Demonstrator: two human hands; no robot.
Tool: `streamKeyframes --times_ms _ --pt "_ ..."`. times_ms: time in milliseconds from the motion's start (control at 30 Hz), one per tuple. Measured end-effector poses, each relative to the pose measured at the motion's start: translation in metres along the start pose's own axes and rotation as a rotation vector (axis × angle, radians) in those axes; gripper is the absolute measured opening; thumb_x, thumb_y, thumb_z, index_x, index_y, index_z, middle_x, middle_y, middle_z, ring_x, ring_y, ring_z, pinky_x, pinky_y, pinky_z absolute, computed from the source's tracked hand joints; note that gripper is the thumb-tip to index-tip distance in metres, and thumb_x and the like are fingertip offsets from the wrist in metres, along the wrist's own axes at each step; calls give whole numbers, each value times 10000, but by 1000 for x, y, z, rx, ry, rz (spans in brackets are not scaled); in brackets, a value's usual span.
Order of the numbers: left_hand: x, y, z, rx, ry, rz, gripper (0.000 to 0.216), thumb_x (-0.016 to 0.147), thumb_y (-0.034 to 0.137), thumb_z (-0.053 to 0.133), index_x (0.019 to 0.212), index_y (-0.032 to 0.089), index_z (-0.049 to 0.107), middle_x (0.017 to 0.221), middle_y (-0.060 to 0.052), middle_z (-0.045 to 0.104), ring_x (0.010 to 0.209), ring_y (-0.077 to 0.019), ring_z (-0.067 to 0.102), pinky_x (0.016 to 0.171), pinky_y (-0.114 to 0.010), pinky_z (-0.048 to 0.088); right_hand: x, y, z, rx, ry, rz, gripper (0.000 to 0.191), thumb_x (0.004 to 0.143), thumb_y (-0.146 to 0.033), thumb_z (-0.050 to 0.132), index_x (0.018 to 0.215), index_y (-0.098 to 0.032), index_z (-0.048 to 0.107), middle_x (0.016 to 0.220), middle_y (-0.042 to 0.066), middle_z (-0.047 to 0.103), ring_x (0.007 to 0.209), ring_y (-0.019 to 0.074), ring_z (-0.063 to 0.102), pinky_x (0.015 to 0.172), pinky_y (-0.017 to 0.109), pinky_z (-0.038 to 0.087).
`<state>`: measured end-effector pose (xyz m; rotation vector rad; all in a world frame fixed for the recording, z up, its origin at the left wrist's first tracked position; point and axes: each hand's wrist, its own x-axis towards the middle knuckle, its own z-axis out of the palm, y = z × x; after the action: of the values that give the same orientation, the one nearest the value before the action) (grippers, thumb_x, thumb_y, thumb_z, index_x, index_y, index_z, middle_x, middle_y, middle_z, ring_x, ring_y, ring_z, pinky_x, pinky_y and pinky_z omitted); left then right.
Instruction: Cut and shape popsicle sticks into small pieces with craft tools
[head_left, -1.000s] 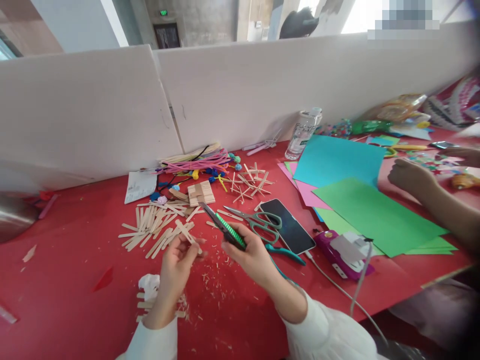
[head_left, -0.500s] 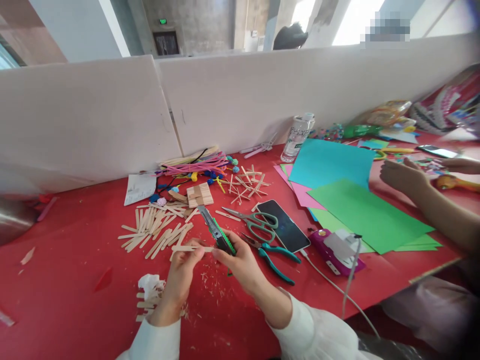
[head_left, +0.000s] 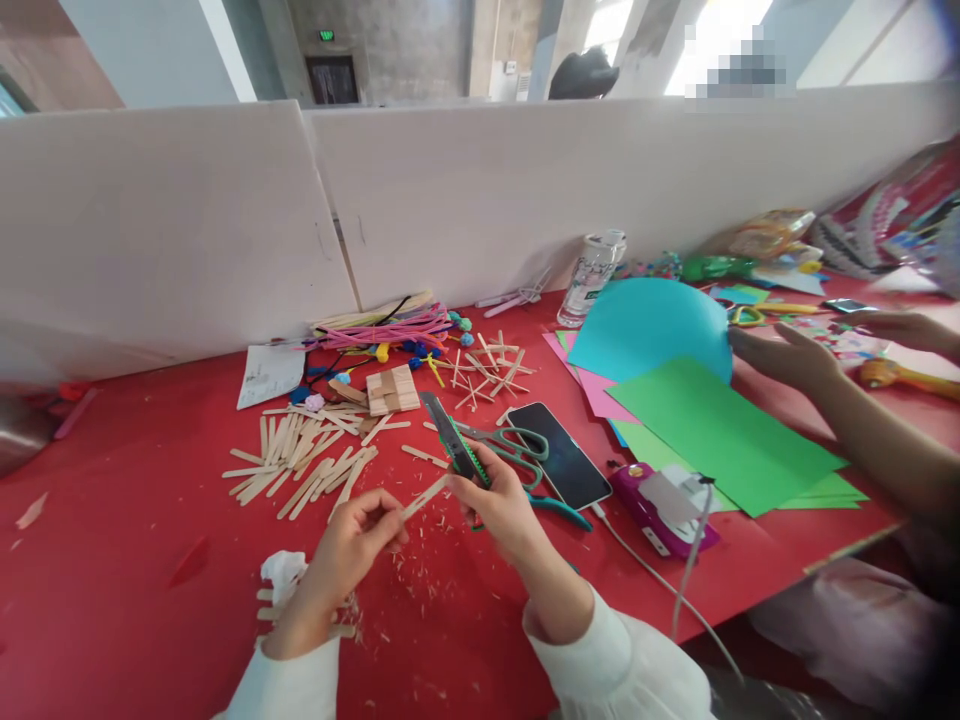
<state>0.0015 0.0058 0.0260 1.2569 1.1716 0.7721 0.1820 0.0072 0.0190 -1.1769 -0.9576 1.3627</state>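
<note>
Between my hands is a wooden craft stick, slanting up to the right, with what looks like a slit cut in it. My left hand pinches its lower end. My right hand is closed round a green and black box cutter, its blade pointing up and left, while the thumb and fingertips meet the stick's upper end. Wood shavings lie scattered on the red table below. Loose craft sticks are piled to the left, near a banded bundle of sticks.
Grey-handled scissors, teal-handled pliers, a phone and a purple power strip with a cable lie to the right. Beyond are coloured paper sheets, a bottle and another person's hand. A white partition stands behind.
My left hand has shifted left and down, my right hand slightly right, and the stick has turned from level to slanted. The other person's hand has moved onto the blue sheet, which now curves.
</note>
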Motion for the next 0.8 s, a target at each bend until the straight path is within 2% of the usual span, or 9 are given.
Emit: streamKeyframes --times_ms 67,133,200,300,400,500,567,800 --pt "0 -1 1 9 -88 -66 220 675 383 678 680 178 599 575 -15 647 536 -144 575 575 -260 469 0 0 2 -15 13 -18 383 680 -292 610 1036 -178 528 527 -115 433 361 54 373 352 174 323" --pt "1 -2 0 8 -74 -82 249 653 400 691 710 175 601 590 -25 672 551 -155 603 589 -270 490 -3 -2 3 -31 33 -42 383 701 -306 616 1050 -175 525 512 -118 410 369 58 367 364 178 329" --pt "2 -3 -3 -3 55 -48 271 642 417 692 711 176 589 602 -25 684 555 -156 617 594 -272 506 -11 -4 4 -76 54 -103 377 751 -315 598 1092 -176 518 530 -108 417 390 62 369 382 179 338" --pt "4 -3 -9 -11 300 40 286 652 432 680 724 172 583 663 -39 708 558 -150 630 587 -268 523 -30 -5 5 -252 -2 -277 375 848 -268 513 1214 -196 481 713 -33 576 476 82 482 459 193 422" --pt "5 -2 -11 -18 433 114 283 671 432 667 735 167 592 699 -47 712 573 -149 646 597 -263 537 -49 -5 6 -465 -142 -392 426 860 -186 477 1285 -195 457 1002 51 674 733 138 646 702 233 517" --pt "4 -1 -8 -20 464 155 273 675 425 665 717 164 600 643 -25 686 551 -139 642 589 -250 539 -59 -6 10 -548 -212 -451 428 862 -149 457 1288 -178 474 1143 72 663 971 163 654 844 227 502" --pt "4 -1 -6 -7 467 168 266 676 418 666 705 163 599 603 -13 668 531 -133 635 577 -238 536 -60 -5 12 -565 -222 -473 436 863 -136 447 1297 -172 475 1174 73 655 1036 160 636 875 218 492" --pt "3 -2 -4 -12 490 204 253 670 401 668 691 172 563 603 -15 675 537 -142 646 580 -243 540 -62 -6 13 -647 -187 -462 448 862 -152 423 1306 -133 480 1120 97 679 952 172 675 809 236 538"
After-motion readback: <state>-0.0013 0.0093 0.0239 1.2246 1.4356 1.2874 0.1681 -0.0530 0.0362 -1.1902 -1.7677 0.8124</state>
